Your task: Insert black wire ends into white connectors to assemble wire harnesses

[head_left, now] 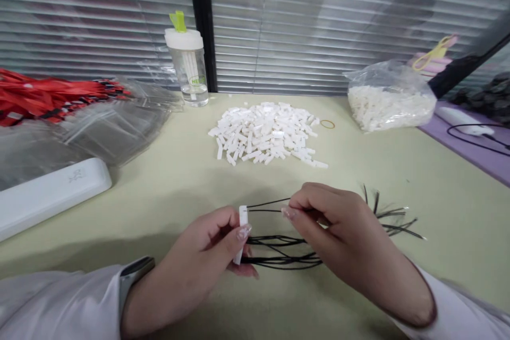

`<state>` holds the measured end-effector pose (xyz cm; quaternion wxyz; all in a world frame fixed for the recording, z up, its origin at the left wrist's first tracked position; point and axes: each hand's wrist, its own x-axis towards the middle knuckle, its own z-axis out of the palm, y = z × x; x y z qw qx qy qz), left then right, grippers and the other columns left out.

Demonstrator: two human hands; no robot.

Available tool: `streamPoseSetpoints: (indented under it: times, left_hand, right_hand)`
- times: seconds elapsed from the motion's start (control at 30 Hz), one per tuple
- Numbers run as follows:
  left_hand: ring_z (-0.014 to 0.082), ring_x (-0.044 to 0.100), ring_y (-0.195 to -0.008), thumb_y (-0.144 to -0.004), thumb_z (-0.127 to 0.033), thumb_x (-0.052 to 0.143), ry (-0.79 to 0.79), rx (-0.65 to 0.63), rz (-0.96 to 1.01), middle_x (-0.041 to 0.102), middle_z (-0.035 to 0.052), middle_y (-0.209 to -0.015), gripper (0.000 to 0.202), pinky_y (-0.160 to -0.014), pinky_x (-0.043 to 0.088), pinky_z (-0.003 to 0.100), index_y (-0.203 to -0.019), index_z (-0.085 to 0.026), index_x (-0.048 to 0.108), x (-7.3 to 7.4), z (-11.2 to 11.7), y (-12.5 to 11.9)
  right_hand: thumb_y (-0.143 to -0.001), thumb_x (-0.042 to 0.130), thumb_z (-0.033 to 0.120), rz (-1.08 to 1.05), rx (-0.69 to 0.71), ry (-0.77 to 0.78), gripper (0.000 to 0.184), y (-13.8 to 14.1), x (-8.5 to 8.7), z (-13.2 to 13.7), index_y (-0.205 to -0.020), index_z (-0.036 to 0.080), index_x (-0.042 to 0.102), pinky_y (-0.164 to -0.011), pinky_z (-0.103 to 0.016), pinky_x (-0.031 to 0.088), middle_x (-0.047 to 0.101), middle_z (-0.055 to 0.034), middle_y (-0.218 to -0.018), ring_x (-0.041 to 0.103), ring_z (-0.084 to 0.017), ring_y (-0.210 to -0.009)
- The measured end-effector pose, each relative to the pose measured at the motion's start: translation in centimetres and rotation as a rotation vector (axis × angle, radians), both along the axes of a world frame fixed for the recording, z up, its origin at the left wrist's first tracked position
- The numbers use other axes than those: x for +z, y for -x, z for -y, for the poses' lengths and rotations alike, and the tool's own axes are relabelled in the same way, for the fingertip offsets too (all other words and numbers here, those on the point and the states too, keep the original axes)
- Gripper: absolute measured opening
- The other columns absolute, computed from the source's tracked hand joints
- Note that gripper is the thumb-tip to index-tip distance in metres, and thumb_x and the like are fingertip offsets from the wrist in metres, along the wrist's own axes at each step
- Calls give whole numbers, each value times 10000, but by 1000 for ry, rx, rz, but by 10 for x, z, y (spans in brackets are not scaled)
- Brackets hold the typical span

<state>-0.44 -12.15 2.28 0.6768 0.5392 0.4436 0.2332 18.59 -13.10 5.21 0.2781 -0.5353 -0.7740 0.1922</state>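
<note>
Above counter (167,170): in left hand (203,255), pinched white strip (243,216), long axis crosswise to black wires (279,261); at right, upper strands (265,211) pinched in right hand (342,223).

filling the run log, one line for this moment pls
left hand: holds connector | right hand: pinches wires | white pile: beyond hands

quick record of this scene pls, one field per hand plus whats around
left hand: gripping white block
right hand: pinching black wires
wires: reach from block toward right hand, loose ends beyond
beyond hands: white pile
back left: bottle, upright
far left: red straps
back right: clear bag, white pieces inside
</note>
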Motion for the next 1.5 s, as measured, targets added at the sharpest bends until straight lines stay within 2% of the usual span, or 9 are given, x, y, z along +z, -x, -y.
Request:
streamPoseSetpoints:
  times: [0.17, 0.57, 0.87, 1.07, 1.17, 1.33, 1.5]
  left_hand:
    - [94, 455, -666, -817, -333, 450, 26, 3, 36, 429, -24, -689, 202, -659, 535, 297, -725, -155, 474, -2, -1, 0]
    - [94, 450, -659, -815, -335, 450, 26, -6, 22, 430, -25, -685, 207, -653, 533, 292, -709, -157, 463, -2, 0, 0]
    - [97, 447, -672, -818, -345, 435, 28, -6, -11, 423, -23, -692, 215, -660, 529, 291, -711, -159, 450, 0, 1, 0]
    - [90, 415, -636, -813, -356, 427, -5, -12, -57, 393, -26, -667, 242, -656, 528, 287, -671, -160, 420, 0, 3, -2]
    - [93, 419, -632, -813, -365, 417, -17, -25, -84, 396, -25, -667, 244, -650, 526, 283, -674, -164, 421, -1, 4, -2]
    - [95, 432, -630, -816, -374, 407, -52, -71, -127, 409, -25, -671, 251, -627, 522, 257, -671, -171, 434, -4, 7, -1]
    - [101, 465, -635, -832, -391, 379, -127, -115, -153, 448, -19, -694, 258, -598, 516, 230, -710, -180, 465, -6, 10, 0]
  right_hand:
    - [-822, 443, 213, 25, -14, 24, 195, -2, 0, -2, -635, 164, 466, -481, -186, 278, 454, 40, -569, 378, -50, -514]
    - [-820, 429, 213, 56, -14, 53, 234, -3, 0, -2, -595, 151, 420, -468, -186, 277, 433, 36, -539, 371, -52, -500]
    - [-812, 420, 179, 47, 33, 93, 209, -1, 4, -2, -608, 150, 452, -490, -177, 294, 460, 37, -557, 392, -47, -517]
    - [-834, 377, 209, 63, 29, 173, 261, -2, 5, -4, -580, 149, 388, -449, -178, 257, 360, 35, -514, 311, -59, -502]
    - [-842, 377, 212, 45, 55, 190, 260, -1, 3, -4, -591, 149, 391, -462, -181, 266, 376, 33, -526, 322, -60, -509]
    - [-831, 422, 144, -4, 189, 140, 150, 6, -5, -3, -723, 159, 525, -582, -190, 320, 518, 24, -657, 442, -63, -626]
    - [-826, 419, 125, 35, 188, 18, 158, 13, -12, -1, -685, 153, 486, -575, -203, 289, 466, 26, -626, 407, -65, -612]
